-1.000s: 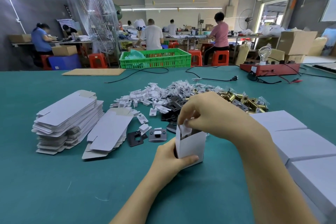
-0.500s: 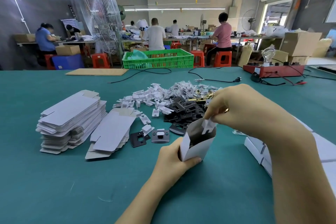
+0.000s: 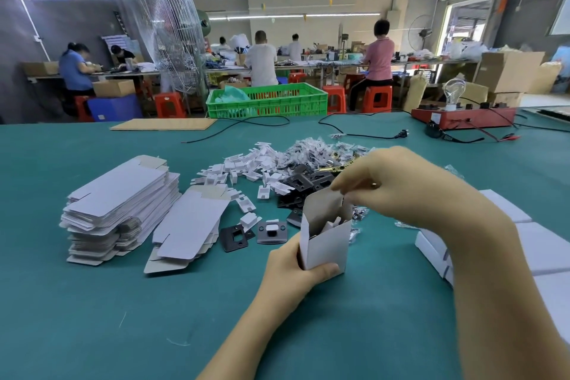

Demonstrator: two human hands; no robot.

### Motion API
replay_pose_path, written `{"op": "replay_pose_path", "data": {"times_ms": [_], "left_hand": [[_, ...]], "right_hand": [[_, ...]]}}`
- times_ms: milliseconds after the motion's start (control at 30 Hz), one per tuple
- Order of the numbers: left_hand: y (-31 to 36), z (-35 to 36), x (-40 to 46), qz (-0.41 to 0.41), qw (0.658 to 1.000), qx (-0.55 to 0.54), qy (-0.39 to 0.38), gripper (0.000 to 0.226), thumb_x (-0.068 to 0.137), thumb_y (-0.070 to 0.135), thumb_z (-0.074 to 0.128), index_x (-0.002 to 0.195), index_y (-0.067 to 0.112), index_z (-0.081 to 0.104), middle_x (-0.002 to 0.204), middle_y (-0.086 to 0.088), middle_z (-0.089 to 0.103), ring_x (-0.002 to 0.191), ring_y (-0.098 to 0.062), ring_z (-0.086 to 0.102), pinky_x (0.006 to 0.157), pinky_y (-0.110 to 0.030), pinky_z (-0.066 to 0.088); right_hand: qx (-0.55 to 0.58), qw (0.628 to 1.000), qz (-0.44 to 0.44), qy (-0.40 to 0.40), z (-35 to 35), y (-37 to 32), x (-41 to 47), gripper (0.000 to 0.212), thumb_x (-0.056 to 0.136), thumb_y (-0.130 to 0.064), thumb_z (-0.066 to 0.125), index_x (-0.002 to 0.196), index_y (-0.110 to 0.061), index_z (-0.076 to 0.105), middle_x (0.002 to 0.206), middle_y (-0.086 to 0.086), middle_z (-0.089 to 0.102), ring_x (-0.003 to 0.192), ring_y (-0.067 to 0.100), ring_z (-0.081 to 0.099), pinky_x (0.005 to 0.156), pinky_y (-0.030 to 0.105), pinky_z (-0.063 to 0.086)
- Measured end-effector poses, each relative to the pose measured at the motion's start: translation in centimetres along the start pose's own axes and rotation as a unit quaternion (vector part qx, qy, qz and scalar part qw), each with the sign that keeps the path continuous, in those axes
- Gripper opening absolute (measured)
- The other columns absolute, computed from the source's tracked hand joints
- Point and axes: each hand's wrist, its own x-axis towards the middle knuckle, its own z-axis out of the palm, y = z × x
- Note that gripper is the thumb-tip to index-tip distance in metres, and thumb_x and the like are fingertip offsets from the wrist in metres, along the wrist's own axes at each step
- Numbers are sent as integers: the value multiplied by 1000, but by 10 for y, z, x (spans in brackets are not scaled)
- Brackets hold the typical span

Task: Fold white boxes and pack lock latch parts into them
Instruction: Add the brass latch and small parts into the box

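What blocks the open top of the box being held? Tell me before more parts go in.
Nothing visible covers the mouth of the white box. The left hand grips its lower part; its top flap stands up at the back, with the right hand at that flap. White pieces already inside sit below the rim.

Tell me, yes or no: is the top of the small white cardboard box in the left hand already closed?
No, the small white cardboard box gripped by the left hand stands open-topped, parts visible inside.
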Motion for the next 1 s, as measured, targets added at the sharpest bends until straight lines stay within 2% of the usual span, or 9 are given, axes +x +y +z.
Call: {"op": "replay_pose_path", "data": {"times_ms": [200, 300, 367, 433, 533, 633, 833, 933, 1000], "left_hand": [[-7, -4, 3, -6, 998, -16, 62, 38, 74, 13, 83, 94, 40, 66, 89, 31, 70, 81, 9, 65, 66, -8, 47], [-9, -6, 5, -8, 996, -19, 88, 37, 75, 9, 83, 92, 37, 66, 87, 30, 70, 78, 9, 65, 65, -8, 46], [-5, -4, 4, 0, 997, -4, 71, 40, 70, 17, 84, 97, 41, 65, 90, 31, 70, 81, 9, 65, 67, -8, 46], [-2, -2, 2, 3, 998, 4, 58, 41, 64, 28, 79, 99, 43, 65, 92, 28, 71, 82, 5, 65, 68, -10, 48], [-1, -2, 2, 3, 999, 10, 53, 38, 63, 31, 75, 98, 43, 65, 89, 27, 71, 80, 2, 65, 66, -13, 49], [-1, -2, 2, -4, 999, 13, 51, 32, 64, 33, 75, 93, 39, 65, 84, 23, 70, 74, -1, 62, 64, -16, 49], [0, -2, 1, -10, 999, 12, 49, 34, 65, 31, 76, 95, 42, 64, 88, 25, 70, 81, -2, 64, 67, -16, 51], [-1, -2, 1, -9, 999, 9, 47, 37, 72, 20, 81, 95, 44, 63, 89, 28, 70, 81, 2, 64, 66, -12, 49], [-2, -3, 2, -9, 999, 13, 48, 38, 76, 15, 80, 94, 44, 63, 89, 29, 69, 81, 3, 64, 66, -11, 49]], "right_hand": [[9, 995, 61, 79, -1, 25, 6, 17, 88, -13, 66, 101, -19, 75, 91, 4, 73, 87, 17, 65, 83, 28, 49], [21, 995, 60, 78, 3, 30, 9, 16, 86, -12, 66, 95, -21, 76, 89, 1, 74, 82, 12, 66, 79, 25, 50], [62, 997, 22, 48, 6, 26, 10, 14, 83, -12, 70, 86, -23, 77, 77, -5, 73, 66, -1, 63, 69, 19, 51], [88, 996, -2, 1, 11, 19, 13, 13, 82, -12, 69, 85, -22, 76, 67, -6, 71, 54, -1, 62, 61, 18, 52], [37, 997, 18, -70, 26, 13, 20, 16, 88, -12, 60, 90, -17, 75, 59, 0, 69, 44, 7, 62, 56, 19, 54], [-7, 992, 48, -120, 37, 11, 24, 24, 90, -14, 51, 88, -11, 74, 57, -1, 68, 40, 3, 59, 45, 12, 42], [-31, 993, 44, -105, 38, 7, 27, 20, 93, -14, 52, 86, -10, 70, 60, -2, 68, 51, 10, 67, 60, 22, 55], [-89, 995, 14, -49, 35, 2, 28, 15, 89, -7, 51, 81, -7, 64, 69, 4, 69, 63, 18, 68, 69, 31, 57], [-130, 991, 0, -11, 34, -4, 29, 15, 87, -6, 54, 78, -16, 60, 78, 8, 65, 77, 28, 64, 74, 37, 56]]}}
